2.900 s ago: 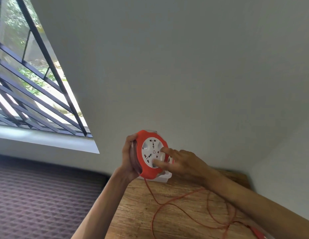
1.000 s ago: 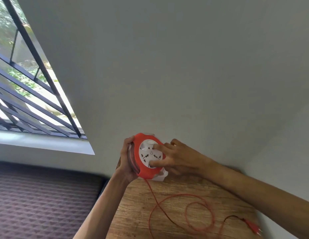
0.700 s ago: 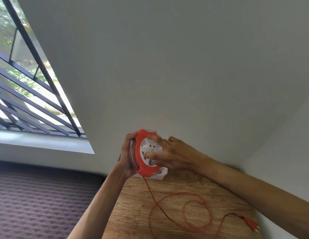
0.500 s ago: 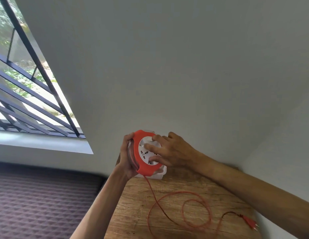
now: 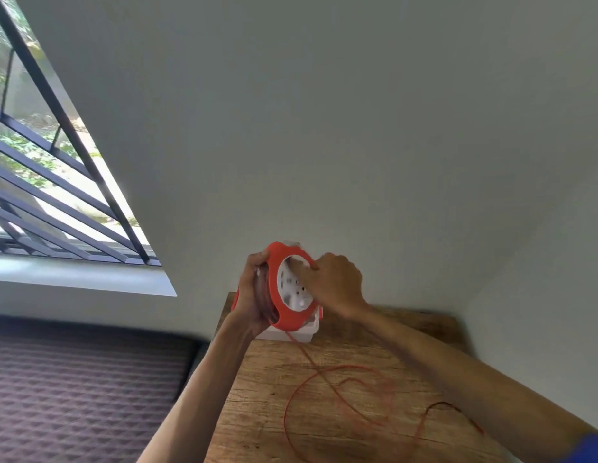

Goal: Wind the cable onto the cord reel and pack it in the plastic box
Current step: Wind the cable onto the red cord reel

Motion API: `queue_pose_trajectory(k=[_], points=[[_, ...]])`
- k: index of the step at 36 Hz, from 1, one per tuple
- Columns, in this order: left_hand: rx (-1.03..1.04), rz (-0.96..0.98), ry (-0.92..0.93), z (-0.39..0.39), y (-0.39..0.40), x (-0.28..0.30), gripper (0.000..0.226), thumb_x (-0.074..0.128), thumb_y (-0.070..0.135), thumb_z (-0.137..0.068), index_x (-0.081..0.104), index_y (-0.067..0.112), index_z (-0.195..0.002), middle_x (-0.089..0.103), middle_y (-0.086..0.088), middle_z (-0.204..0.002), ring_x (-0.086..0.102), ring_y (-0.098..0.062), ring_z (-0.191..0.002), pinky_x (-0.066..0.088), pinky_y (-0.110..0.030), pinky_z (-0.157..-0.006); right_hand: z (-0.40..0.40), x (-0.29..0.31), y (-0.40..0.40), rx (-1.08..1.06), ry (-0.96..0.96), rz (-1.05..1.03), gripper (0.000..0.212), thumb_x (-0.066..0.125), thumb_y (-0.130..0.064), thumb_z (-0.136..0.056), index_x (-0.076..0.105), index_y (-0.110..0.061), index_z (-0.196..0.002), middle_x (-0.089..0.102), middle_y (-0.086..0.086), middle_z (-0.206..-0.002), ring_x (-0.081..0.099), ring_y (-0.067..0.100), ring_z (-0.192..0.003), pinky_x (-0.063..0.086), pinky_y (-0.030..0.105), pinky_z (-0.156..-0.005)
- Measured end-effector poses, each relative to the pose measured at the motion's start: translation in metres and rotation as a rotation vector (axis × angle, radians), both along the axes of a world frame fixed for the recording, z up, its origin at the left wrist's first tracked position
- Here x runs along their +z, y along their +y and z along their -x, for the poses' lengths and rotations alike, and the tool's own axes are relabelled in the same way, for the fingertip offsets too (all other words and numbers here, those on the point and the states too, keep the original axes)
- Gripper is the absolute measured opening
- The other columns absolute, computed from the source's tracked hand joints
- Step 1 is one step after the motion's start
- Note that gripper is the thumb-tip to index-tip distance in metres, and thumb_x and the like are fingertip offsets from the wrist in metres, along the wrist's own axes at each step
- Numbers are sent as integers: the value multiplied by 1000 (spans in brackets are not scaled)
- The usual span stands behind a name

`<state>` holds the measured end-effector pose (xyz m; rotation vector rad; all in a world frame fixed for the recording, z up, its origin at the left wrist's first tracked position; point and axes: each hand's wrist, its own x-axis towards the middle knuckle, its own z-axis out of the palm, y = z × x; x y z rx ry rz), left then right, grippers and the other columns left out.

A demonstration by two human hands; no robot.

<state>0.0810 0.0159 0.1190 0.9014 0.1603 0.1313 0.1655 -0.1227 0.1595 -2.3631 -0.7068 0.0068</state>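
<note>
Winding partly done: left hand grips cord reel, right hand fingers press its hub; cable loops remain lower centre, unpacked.

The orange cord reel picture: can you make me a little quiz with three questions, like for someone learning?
1. True or false: all of the cable is already wound onto the cord reel.
2. Which hand grips the reel's rim: A) left hand B) right hand?
3. Fill in: the loose cable lies on the wooden ____.

Key
1. False: loops are lying loose.
2. A; the right hand's fingers press on the white face.
3. table.
</note>
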Motion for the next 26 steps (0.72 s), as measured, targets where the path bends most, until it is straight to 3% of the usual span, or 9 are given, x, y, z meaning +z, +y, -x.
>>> queue_pose_trajectory(k=[2, 4, 7, 9, 12, 16, 19, 22, 26], points=[[4, -48, 0, -6, 0, 6, 99, 73, 67, -85, 50, 1, -156, 65, -25, -134, 69, -41, -113, 61, -50, -94, -3, -2, 5, -102, 572, -155, 64, 44, -62, -101, 72, -13, -71, 72, -1, -60, 60, 6, -47, 48, 28, -60], [-41, -90, -7, -9, 2, 7, 92, 73, 67, -85, 57, 5, -151, 68, -24, -129, 70, -39, -105, 62, -48, -89, -4, -7, 6, -93, 752, -232, 57, 42, -44, -109, 76, -8, -80, 75, 4, -62, 58, 6, -43, 47, 26, -60], [-44, -39, -15, -7, 6, 4, 90, 70, 67, -88, 57, 4, -151, 67, -23, -132, 71, -39, -109, 63, -48, -91, 8, -12, 2, -6, 410, -177, 60, 40, -40, -111, 73, -12, -69, 73, 0, -61, 66, 8, -50, 55, 27, -65], [-28, 16, -16, -5, 7, 3, 90, 68, 66, -89, 56, 1, -151, 66, -23, -136, 70, -39, -116, 61, -50, -97, 14, -13, -6, 158, -155, -66, 53, 42, -42, -111, 70, -17, -74, 72, -3, -67, 68, 12, -58, 57, 28, -60], [-48, 70, -21, -2, 10, 4, 83, 63, 65, -92, 62, 4, -148, 69, -21, -133, 70, -37, -118, 60, -51, -100, 6, -17, -20, 566, -958, 95, 27, 56, -34, -105, 70, -12, -103, 74, 7, -92, 72, 22, -77, 57, 30, -57], [-118, 62, 19, 5, 15, -4, 95, 62, 68, -92, 50, 2, -160, 64, -26, -141, 67, -41, -120, 57, -54, -102, -20, -20, -31, 802, -940, 177, 48, 74, -38, -95, 55, -21, -136, 61, 17, -131, 69, 32, -101, 62, 38, -68], [-127, 98, 93, 9, 15, -7, 99, 62, 73, -90, 51, 6, -161, 58, -29, -149, 58, -47, -129, 48, -59, -110, -35, -18, -37, 840, -1021, 265, 46, 61, -44, -103, 50, -30, -146, 51, 20, -144, 66, 30, -97, 57, 38, -69], [-113, 124, 84, 10, 11, -8, 97, 57, 72, -93, 49, 5, -162, 63, -26, -144, 64, -43, -122, 54, -56, -103, -39, -13, -38, 816, -939, 306, 48, 44, -49, -109, 40, -34, -154, 55, 21, -144, 70, 31, -96, 57, 41, -71], [-110, 109, 45, 6, 7, -4, 90, 45, 68, -102, 43, 3, -164, 63, -25, -141, 66, -41, -121, 56, -53, -100, -27, -16, -33, 718, -807, 131, 58, 51, -55, -102, 44, -30, -155, 69, 10, -121, 71, 24, -91, 49, 28, -68]])
